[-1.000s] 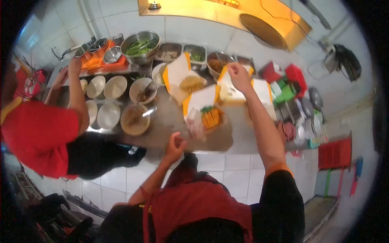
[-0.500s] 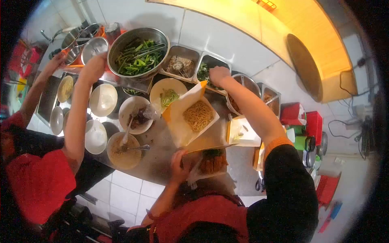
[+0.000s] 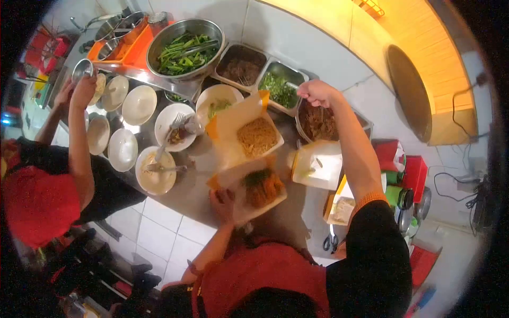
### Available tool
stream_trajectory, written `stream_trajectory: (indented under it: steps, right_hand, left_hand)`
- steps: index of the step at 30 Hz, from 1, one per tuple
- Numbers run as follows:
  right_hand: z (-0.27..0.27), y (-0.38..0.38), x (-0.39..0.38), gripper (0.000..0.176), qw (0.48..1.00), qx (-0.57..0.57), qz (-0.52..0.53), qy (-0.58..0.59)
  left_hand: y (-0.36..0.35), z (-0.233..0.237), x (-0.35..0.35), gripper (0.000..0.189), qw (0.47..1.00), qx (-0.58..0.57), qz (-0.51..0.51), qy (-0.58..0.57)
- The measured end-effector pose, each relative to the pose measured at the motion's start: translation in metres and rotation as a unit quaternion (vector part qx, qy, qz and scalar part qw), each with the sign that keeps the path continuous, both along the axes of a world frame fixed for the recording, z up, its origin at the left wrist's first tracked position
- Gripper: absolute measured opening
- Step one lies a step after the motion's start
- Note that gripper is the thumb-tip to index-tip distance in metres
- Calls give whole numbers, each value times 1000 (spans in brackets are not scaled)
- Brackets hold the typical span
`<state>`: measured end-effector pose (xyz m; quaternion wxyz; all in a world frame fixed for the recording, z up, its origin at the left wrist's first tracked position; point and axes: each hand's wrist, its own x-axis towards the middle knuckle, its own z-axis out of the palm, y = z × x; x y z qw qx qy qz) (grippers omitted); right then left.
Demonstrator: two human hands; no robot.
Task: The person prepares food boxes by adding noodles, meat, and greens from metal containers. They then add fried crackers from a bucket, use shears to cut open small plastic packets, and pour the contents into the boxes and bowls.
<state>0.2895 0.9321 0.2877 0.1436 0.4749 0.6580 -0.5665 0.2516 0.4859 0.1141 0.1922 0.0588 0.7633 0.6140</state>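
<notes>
Right hand (image 3: 317, 93), fingers bunched tight, hangs over the tray of chopped greens (image 3: 278, 90); what it pinches is too small to tell; left hand (image 3: 222, 200) curls on the near corner of the cutlet box (image 3: 260, 188), which lies at the counter's (image 3: 196, 193) front edge; at twelve o'clock of it sits the noodle box (image 3: 257, 137); at two o'clock an open white box (image 3: 318, 165); at ten o'clock bowls with spoons (image 3: 155, 177) crowd the steel; farther that way a co-worker's hand (image 3: 84, 91) holds up a steel cup (image 3: 82, 68); bare counter shows only along the front edge; print on the red packets (image 3: 389, 153) at three o'clock is too blurred to read.
</notes>
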Motion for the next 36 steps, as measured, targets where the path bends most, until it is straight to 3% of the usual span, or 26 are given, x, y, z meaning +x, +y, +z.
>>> stream_trajectory:
  steps: [1, 2, 4, 5, 6, 8, 9, 11, 13, 14, 16, 17, 19, 23, 25, 29, 30, 31, 34, 36]
  right_hand:
    - [-6, -5, 14, 10, 995, -9, -86, 52]
    - [-4, -16, 26, 10, 995, -13, -86, 51]
    - [13, -50, 53, 10, 971, -56, -137, 190]
    - [20, -73, 66, 10, 960, -74, -162, 216]
    - [24, -105, 80, 10, 961, -85, -165, 206]
    - [29, -158, 102, 12, 956, -37, -183, 228]
    - [12, -176, 118, 19, 961, -62, -133, 235]
    - [-13, -229, 136, 20, 965, -43, -184, 185]
    - [-53, -262, 155, 21, 981, 58, -77, 168]
    - [-58, -279, 159, 21, 980, 57, -81, 170]
    - [-64, -313, 163, 22, 948, 251, -20, 197]
    - [-72, -325, 163, 22, 948, 250, -26, 198]
    - [-87, -344, 164, 24, 889, 416, -20, 190]
    - [-98, -340, 166, 26, 870, 482, -16, 100]
    - [-96, -333, 169, 28, 829, 557, 30, 46]
    - [-72, -326, 169, 25, 830, 527, -75, 163]
    - [-67, -318, 170, 24, 898, 343, -157, 226]
    - [-61, -310, 171, 24, 919, 146, -236, 281]
    - [2, -242, 147, 21, 914, 216, -215, 269]
    - [27, -177, 116, 19, 879, 391, -142, 232]
  left_hand:
    - [4, -4, 6, 26, 997, 61, 16, -48]
    - [8, -10, 10, 26, 987, 123, 35, -96]
    - [16, -21, 9, 26, 994, 50, 14, 101]
    - [17, -21, 7, 26, 993, 19, 11, 116]
    - [16, -20, 8, 27, 991, -15, 7, 130]
    - [21, 11, 8, 27, 995, 102, -10, -16]
    - [15, 1, 6, 27, 995, 95, -11, -17]
    - [7, -21, -2, 27, 988, 83, -62, 111]
    - [1, -6, 1, 26, 990, 87, -82, 80]
    - [2, 1, 1, 25, 989, 99, -95, 51]
    - [3, 6, 1, 24, 987, 114, -102, 57]
    - [3, 6, 0, 23, 984, 129, -107, 60]
    - [3, 1, -3, 22, 985, 111, -108, 76]
    - [0, 5, -2, 21, 984, 71, -109, 125]
    - [0, 10, 0, 22, 984, 74, -116, 109]
    - [-5, 3, -8, 24, 986, 45, -140, 79]
    - [-6, 2, -9, 24, 983, 59, -146, 92]
    - [-7, 2, -10, 25, 979, 75, -157, 104]
    - [-7, 12, -8, 27, 969, 105, -197, 102]
    - [-12, 9, -11, 28, 971, 78, -212, 81]
